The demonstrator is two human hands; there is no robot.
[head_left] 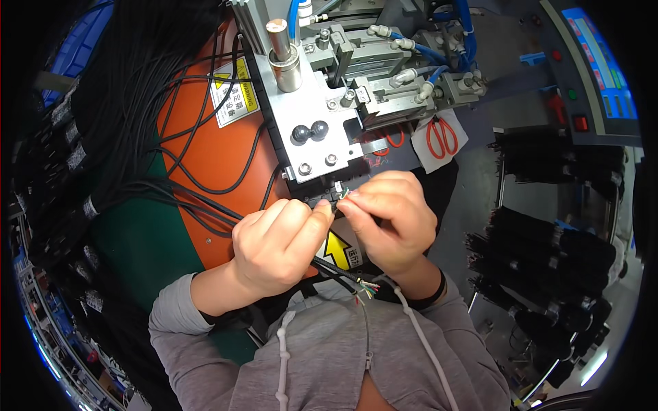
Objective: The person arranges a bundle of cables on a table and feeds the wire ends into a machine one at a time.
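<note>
My left hand (279, 241) is closed, thumb against the curled fingers, around a black cable whose tip is mostly hidden. Right beside it, my right hand (394, 222) pinches thin green and white wires (344, 194) at that cable's end between thumb and forefinger. Both hands meet just in front of the metal machine fixture (308, 103). Below them, other black cable ends with bared coloured wires (367, 288) lie against the grey jacket, passing under my left hand.
A big bundle of black cables (164, 41) spreads over the orange surface (199, 157) at left. Red-handled scissors (442, 137) lie on a white cloth right of the fixture. A control panel with a screen (600, 61) stands far right, above hanging black cable bundles (548, 253).
</note>
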